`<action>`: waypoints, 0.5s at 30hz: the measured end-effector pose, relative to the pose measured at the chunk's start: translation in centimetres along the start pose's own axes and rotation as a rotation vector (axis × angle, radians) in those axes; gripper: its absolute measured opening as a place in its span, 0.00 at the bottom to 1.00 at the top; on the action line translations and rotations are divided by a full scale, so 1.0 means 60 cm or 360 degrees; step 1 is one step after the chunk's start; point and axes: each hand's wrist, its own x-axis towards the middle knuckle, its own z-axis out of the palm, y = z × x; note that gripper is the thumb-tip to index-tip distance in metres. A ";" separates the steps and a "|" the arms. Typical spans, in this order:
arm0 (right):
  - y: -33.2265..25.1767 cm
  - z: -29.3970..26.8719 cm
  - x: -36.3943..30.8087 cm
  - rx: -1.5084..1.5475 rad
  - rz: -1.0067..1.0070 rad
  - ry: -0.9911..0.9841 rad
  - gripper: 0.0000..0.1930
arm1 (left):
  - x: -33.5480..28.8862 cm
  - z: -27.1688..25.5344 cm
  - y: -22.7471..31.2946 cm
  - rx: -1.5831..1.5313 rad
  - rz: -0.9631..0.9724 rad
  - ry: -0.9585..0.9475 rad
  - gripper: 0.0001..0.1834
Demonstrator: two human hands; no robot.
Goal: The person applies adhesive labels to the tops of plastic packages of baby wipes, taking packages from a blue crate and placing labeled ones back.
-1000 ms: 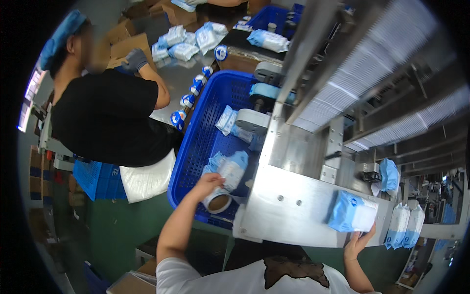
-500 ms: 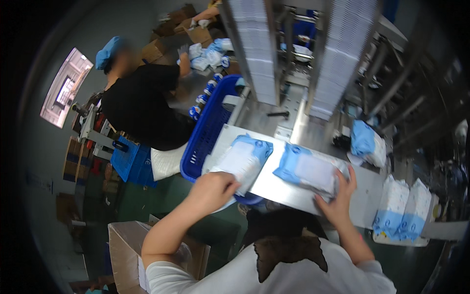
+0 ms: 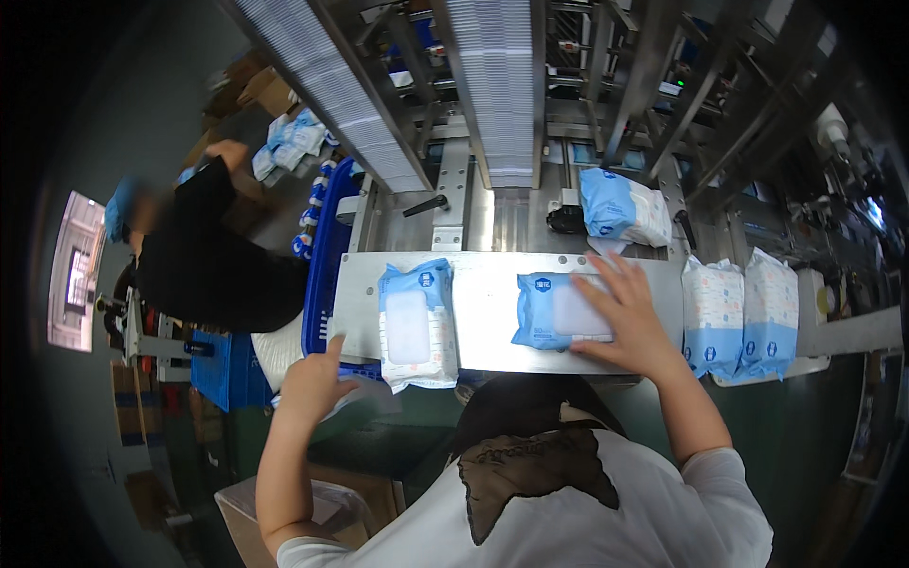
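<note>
The left hand (image 3: 317,383), index finger and thumb apart, is just beside a wipes pack (image 3: 421,327). The right hand (image 3: 625,317) spreads unclenched over a second pack (image 3: 543,312) on the metal table (image 3: 488,312) — apparently positioning it; sliding calls for light pressure. Beyond those fingers — a third pack (image 3: 620,208).

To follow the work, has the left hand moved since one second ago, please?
Yes, toward the person: the left hand is now by the metal plate's near-left corner.

The right hand (image 3: 627,317) was spread over a lidded wet-wipe pack (image 3: 542,308) on the metal counter (image 3: 488,312); a second pack (image 3: 409,327) lay left of it, near the left hand (image 3: 317,383) and blue basket (image 3: 327,246).
</note>
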 end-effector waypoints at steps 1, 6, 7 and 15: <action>-0.004 0.001 0.007 -0.0025 -0.0123 0.0018 0.37 | 0.015 0.006 0.018 0.0011 0.0070 0.0053 0.38; -0.002 0.001 -0.003 0.0274 -0.0154 -0.0053 0.29 | 0.070 0.026 0.054 0.0371 0.0772 0.0443 0.48; -0.001 -0.001 -0.010 0.0286 -0.0174 -0.0064 0.28 | 0.073 0.022 0.064 0.0281 0.0816 0.0391 0.47; -0.031 0.016 -0.020 0.0396 -0.0320 -0.0027 0.24 | 0.064 0.028 0.165 0.0189 0.0446 0.0617 0.47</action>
